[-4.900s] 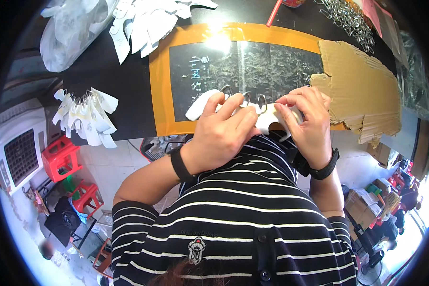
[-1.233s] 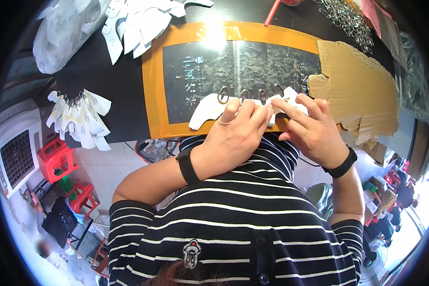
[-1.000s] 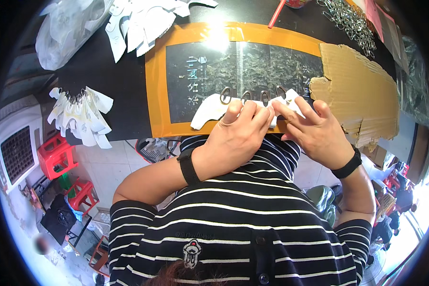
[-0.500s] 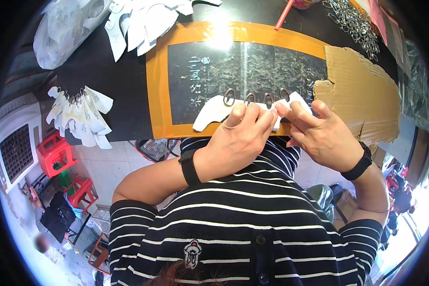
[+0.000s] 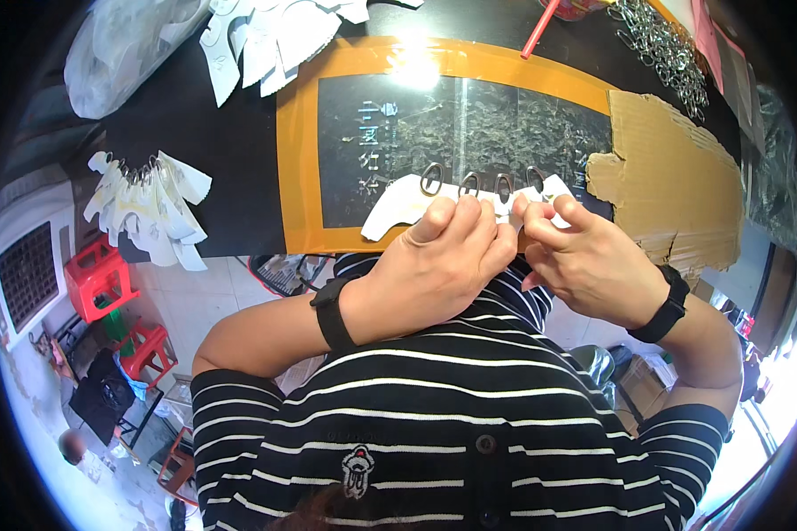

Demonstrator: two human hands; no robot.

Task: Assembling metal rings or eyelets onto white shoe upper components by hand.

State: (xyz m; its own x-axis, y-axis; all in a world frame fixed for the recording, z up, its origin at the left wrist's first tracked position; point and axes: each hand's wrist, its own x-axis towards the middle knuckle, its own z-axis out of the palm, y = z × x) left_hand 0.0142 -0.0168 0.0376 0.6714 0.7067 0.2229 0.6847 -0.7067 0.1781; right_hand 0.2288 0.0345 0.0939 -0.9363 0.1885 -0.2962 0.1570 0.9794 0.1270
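Observation:
A white curved cut-out piece lies along the near edge of a dark panel. Several oval dark metal rings stand along its upper edge. Bent over the middle of the piece, my left hand is closed, its fingertips pinching the lower edge. Close beside it, my right hand has its fingers curled together at the right part of the piece. Both sets of fingertips partly cover the white material, so the exact grip is hidden.
Strung white pieces lie at the table's left edge. Loose white pieces and a clear plastic bag are at the far left. Torn cardboard lies on the right, below a heap of metal rings. Red stools stand left.
My right hand has drawn slightly nearer my body, with its fingers more curled. The right end of the white piece has come down flatter, and my left hand has shifted slightly.

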